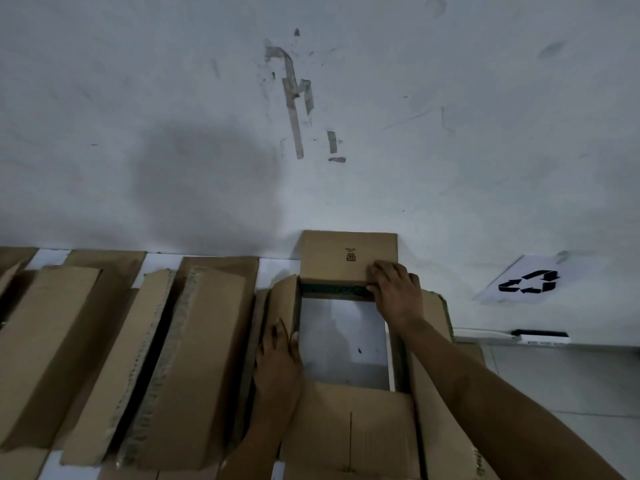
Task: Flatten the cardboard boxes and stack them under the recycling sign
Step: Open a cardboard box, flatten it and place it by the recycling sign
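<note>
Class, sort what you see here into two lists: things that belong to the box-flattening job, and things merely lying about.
Belong to the job:
open brown cardboard box, held by left hand and right hand
other brown cardboard boxes in a row
white paper recycling sign

Lying about:
white power strip by the wall
grey tape remnants on the wall

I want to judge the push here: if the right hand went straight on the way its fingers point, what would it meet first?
The right hand points up-left at the box's far flap, which its fingertips seem already to touch. Behind the flap is the wall; depth between them is unclear.
</note>
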